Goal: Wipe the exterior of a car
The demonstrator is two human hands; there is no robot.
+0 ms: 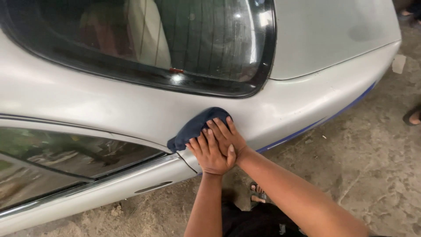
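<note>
A dark blue cloth (193,127) lies pressed against the silver car body (109,105), just below the rear window (175,39) and behind the side door. My left hand (208,153) lies flat on the cloth's lower part. Overlapping it, my right hand (228,136) pushes on the cloth too, fingers spread and pointing up-left. Both palms cover part of the cloth.
The side window (66,158) and door handle recess (153,187) sit at lower left. The boot lid (333,30) spreads at upper right. Below is a dusty concrete floor (364,166), my sandalled foot (258,193), and another person's foot (413,116) at the right edge.
</note>
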